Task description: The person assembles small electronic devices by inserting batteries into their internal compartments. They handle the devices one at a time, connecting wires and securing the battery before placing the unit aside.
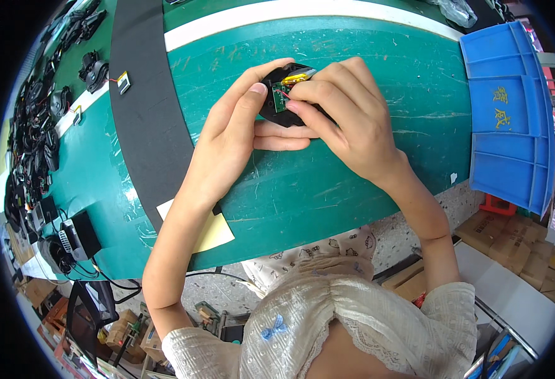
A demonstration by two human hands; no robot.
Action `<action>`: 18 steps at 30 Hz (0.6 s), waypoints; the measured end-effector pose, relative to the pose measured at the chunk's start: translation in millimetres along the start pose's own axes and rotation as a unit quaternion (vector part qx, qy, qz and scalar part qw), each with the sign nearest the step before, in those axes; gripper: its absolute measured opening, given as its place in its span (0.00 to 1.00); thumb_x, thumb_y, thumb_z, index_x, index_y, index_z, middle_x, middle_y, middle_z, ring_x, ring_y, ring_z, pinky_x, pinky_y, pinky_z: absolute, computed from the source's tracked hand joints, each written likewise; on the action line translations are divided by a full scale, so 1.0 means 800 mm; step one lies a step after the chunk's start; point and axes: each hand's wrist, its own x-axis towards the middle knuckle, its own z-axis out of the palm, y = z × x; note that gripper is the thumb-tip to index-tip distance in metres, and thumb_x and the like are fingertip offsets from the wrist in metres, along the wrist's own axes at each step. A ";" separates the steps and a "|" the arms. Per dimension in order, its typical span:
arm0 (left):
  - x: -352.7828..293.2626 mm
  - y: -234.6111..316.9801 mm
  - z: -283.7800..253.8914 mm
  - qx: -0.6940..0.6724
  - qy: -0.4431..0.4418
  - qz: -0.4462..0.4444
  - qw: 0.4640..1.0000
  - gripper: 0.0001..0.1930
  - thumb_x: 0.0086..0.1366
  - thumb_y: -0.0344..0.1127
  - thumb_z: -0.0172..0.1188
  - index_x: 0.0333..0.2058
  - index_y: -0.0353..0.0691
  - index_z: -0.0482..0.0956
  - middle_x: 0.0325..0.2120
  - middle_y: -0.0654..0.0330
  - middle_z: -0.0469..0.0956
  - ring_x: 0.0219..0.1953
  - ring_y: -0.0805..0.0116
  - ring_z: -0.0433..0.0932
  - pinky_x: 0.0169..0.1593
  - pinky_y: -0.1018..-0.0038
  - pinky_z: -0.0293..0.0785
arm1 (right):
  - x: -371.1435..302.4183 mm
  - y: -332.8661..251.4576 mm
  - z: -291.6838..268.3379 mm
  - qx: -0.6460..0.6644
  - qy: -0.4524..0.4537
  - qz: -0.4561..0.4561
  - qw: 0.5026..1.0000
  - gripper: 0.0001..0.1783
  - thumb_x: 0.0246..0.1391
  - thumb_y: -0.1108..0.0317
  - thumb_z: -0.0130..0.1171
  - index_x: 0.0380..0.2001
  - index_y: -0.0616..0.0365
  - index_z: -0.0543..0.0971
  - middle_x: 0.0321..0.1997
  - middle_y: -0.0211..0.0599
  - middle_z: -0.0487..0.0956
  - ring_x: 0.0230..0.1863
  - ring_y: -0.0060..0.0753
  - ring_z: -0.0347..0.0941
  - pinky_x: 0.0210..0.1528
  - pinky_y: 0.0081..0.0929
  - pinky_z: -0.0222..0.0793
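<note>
A round black plastic housing (267, 111) rests in my left hand (233, 117), held above the green tabletop. The left thumb presses on its near-left rim, with the fingers curled behind and below. Inside the housing sits a small green circuit board (279, 101) with thin red wires (284, 94) on it. A small battery with yellow tape (295, 79) lies at the housing's upper edge, beside the board. My right hand (347, 110) is closed, thumb and forefinger pinched together at the board's right edge, where the wires run. Its fingertips hide what exactly lies between them.
A black mat strip (140, 114) crosses the table, with a small wired battery (123, 83) on it. Many black housings and cables (50, 120) crowd the far left. A blue plastic bin (508, 120) stands at the right edge. Yellow paper (215, 235) lies under my left forearm.
</note>
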 end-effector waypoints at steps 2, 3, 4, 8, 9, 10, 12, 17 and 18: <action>0.000 0.000 -0.001 -0.003 0.002 0.003 1.000 0.22 0.68 0.39 0.33 0.56 0.34 0.60 0.45 0.49 0.71 0.33 0.60 0.80 0.39 0.72 0.79 | 0.001 0.000 0.000 0.010 -0.001 -0.002 1.000 0.10 0.37 0.73 0.63 0.28 0.55 0.75 0.27 0.30 0.69 0.31 0.33 0.63 0.33 0.27 0.64; 0.001 -0.001 -0.001 -0.005 0.002 0.004 1.000 0.22 0.68 0.39 0.33 0.56 0.34 0.60 0.46 0.49 0.71 0.33 0.60 0.80 0.39 0.72 0.79 | 0.001 0.000 -0.001 0.015 -0.006 -0.001 1.000 0.10 0.37 0.73 0.62 0.28 0.56 0.75 0.27 0.30 0.69 0.32 0.33 0.64 0.33 0.27 0.64; 0.001 -0.001 -0.003 -0.009 -0.008 0.005 1.000 0.22 0.68 0.38 0.33 0.56 0.34 0.60 0.45 0.49 0.71 0.34 0.58 0.80 0.39 0.72 0.79 | 0.001 0.000 -0.002 0.020 -0.010 0.001 1.000 0.10 0.37 0.74 0.62 0.28 0.56 0.75 0.27 0.31 0.70 0.32 0.34 0.64 0.34 0.27 0.64; 0.001 -0.001 -0.004 -0.004 -0.010 0.006 1.000 0.22 0.68 0.39 0.33 0.56 0.34 0.60 0.45 0.49 0.71 0.33 0.60 0.80 0.39 0.73 0.79 | 0.003 -0.004 -0.006 0.040 -0.037 0.030 0.998 0.09 0.39 0.75 0.61 0.28 0.58 0.74 0.29 0.32 0.70 0.32 0.34 0.64 0.34 0.27 0.64; 0.001 0.000 -0.002 0.004 -0.002 0.006 1.000 0.22 0.68 0.39 0.33 0.56 0.34 0.60 0.46 0.50 0.71 0.32 0.62 0.80 0.38 0.73 0.79 | 0.003 -0.006 -0.005 0.046 -0.035 0.044 0.997 0.09 0.39 0.75 0.61 0.28 0.59 0.74 0.29 0.32 0.70 0.33 0.34 0.64 0.34 0.27 0.64; 0.001 0.001 -0.001 0.011 0.001 0.007 1.000 0.22 0.68 0.39 0.34 0.56 0.34 0.60 0.46 0.50 0.71 0.32 0.62 0.80 0.38 0.74 0.79 | 0.003 -0.007 -0.005 0.052 -0.032 0.058 0.996 0.09 0.39 0.75 0.61 0.28 0.59 0.74 0.29 0.32 0.70 0.33 0.34 0.63 0.35 0.27 0.64; 0.001 0.002 0.001 0.025 0.006 0.009 1.000 0.22 0.68 0.39 0.34 0.56 0.34 0.60 0.46 0.50 0.71 0.32 0.63 0.80 0.38 0.74 0.79 | 0.001 -0.007 -0.003 0.032 -0.024 0.047 0.998 0.08 0.40 0.75 0.61 0.28 0.60 0.75 0.29 0.32 0.70 0.33 0.35 0.63 0.35 0.27 0.64; 0.001 -0.001 0.004 0.022 -0.001 0.036 0.999 0.21 0.67 0.35 0.42 0.56 0.34 0.60 0.44 0.50 0.72 0.33 0.62 0.80 0.36 0.76 0.79 | -0.001 -0.005 -0.004 0.004 -0.018 0.030 0.999 0.08 0.41 0.75 0.60 0.29 0.59 0.76 0.29 0.34 0.69 0.32 0.36 0.63 0.36 0.28 0.64; 0.002 -0.004 0.003 0.019 -0.005 0.046 0.999 0.20 0.67 0.34 0.43 0.56 0.34 0.60 0.44 0.50 0.72 0.33 0.62 0.80 0.36 0.77 0.79 | 0.000 -0.006 -0.005 0.006 -0.028 0.038 0.999 0.09 0.41 0.75 0.60 0.30 0.58 0.76 0.29 0.34 0.69 0.32 0.36 0.63 0.36 0.28 0.64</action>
